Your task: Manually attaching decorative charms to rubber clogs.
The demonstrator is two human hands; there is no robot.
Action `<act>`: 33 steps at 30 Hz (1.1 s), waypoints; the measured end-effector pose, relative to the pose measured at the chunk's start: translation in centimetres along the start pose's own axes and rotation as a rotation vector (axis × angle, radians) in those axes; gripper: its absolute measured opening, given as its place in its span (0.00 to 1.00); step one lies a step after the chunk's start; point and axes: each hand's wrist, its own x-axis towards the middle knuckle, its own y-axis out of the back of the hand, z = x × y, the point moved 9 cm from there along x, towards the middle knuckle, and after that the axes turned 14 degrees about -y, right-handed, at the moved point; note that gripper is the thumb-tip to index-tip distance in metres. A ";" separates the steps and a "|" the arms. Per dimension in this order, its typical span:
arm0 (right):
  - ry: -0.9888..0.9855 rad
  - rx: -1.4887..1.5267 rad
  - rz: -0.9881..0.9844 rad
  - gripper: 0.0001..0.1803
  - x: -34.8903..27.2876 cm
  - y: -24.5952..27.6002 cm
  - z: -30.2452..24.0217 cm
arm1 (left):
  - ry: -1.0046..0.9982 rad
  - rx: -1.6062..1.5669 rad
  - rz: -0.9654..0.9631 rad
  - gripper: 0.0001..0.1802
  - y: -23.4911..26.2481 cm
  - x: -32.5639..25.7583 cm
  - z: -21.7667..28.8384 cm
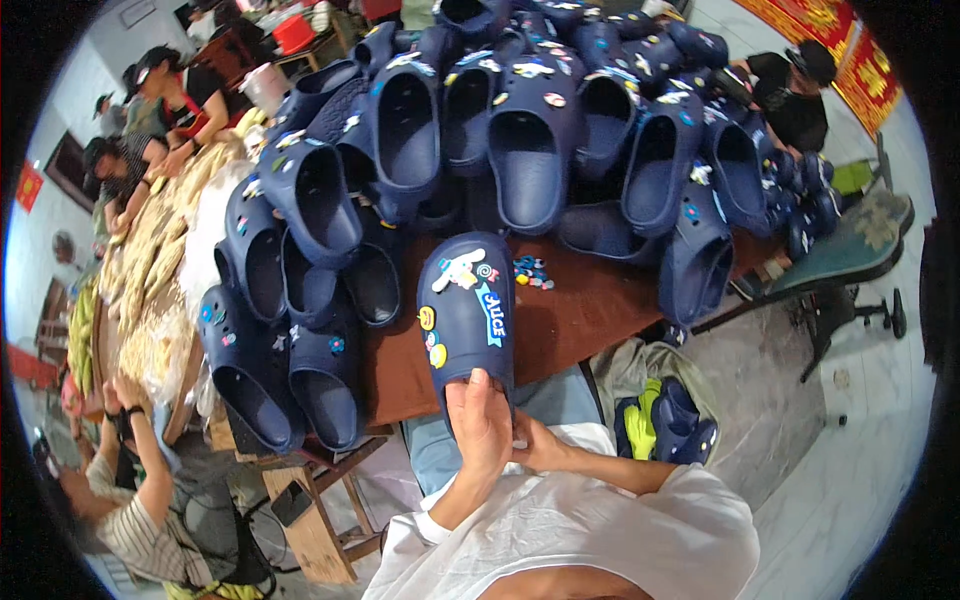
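A navy clog (468,310) is held up in front of me, toe pointing away. Colourful charms sit on its upper: a white cartoon figure, yellow pieces, a swirl and a blue lettered banner. My left hand (480,420) is closed on the open heel end, its thumb or fingers lying over the opening. My right hand (540,445) is at the lower right of the clog, its fingers partly hidden behind the left hand and the shoe; whether it grips the clog I cannot tell. Just right of the clog, a small cluster of loose charms (533,272) lies on the brown table (600,300).
A high heap of navy clogs (530,170) covers the table's far side and left. A sack (650,360) with clogs and something lime-green stands at lower right. A green chair (850,235) is at right. People (150,480) sit at left beside a yellowish pile (160,280); another person (790,100) sits far right.
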 end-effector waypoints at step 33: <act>-0.254 0.176 0.656 0.29 -11.4 19.7 5.9 | 0.269 0.559 -0.675 0.32 2.8 -5.2 -12.6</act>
